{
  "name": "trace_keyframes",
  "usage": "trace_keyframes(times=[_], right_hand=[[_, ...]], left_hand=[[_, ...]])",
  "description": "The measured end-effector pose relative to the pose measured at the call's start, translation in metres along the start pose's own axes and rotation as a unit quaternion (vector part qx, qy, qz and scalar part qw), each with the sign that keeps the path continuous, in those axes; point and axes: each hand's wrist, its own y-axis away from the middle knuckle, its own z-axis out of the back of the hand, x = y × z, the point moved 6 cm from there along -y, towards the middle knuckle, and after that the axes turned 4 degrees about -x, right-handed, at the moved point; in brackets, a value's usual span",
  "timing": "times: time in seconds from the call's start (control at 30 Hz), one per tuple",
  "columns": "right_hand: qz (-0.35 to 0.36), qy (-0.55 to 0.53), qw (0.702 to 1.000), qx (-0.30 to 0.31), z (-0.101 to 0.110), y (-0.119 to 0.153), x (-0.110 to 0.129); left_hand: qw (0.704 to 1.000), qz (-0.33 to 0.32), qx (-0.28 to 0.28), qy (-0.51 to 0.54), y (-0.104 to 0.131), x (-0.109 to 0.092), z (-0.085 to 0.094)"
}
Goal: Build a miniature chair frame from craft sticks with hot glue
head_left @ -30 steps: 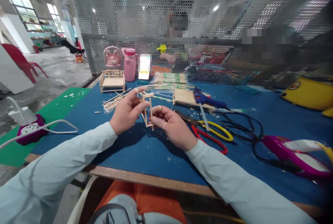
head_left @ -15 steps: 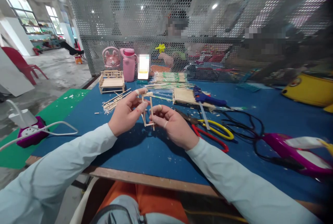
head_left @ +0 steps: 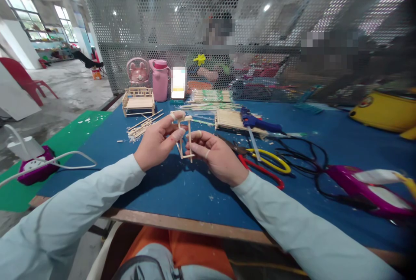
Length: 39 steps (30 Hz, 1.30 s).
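Observation:
A small frame of thin wooden sticks is held above the blue table between both hands. My left hand pinches its upper left part, fingers behind and thumb in front. On the other side my right hand grips the frame's right upright between thumb and fingers. Loose cut sticks lie just beyond my left hand. Behind them stands a little stick-built bench. A flat stick panel rests beyond my right hand, with a blue glue gun against its right end.
Scissors with yellow and red handles, black cables and a purple power strip lie right. A pink bottle, lit phone and packed sticks stand or lie at the back. A person is behind the mesh.
The gap at the top of the stick frame has narrowed, and its right upright now meets the top piece. Both hands keep their hold; the view has shifted slightly.

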Motion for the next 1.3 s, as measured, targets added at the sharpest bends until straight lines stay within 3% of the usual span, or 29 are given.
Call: trace_keyframes(times=[0.4, 0.73, 1.1, 1.3], right_hand=[[0.008, 0.023, 1.000, 0.002, -0.001, 0.000, 0.001], [0.118, 0.170, 0.978, 0.020, -0.007, 0.008, 0.017], [0.170, 0.213, 0.962, 0.009, -0.004, 0.011, 0.016], [0.153, 0.207, 0.966, 0.004, -0.006, 0.013, 0.022]], left_hand=[[1.000, 0.011, 0.004, 0.004, 0.002, 0.001, 0.000], [0.998, 0.052, -0.019, 0.043, 0.008, 0.010, -0.002], [0.997, -0.011, -0.072, 0.015, 0.016, 0.009, 0.003], [0.995, 0.052, -0.064, 0.057, 0.014, 0.005, 0.000]])
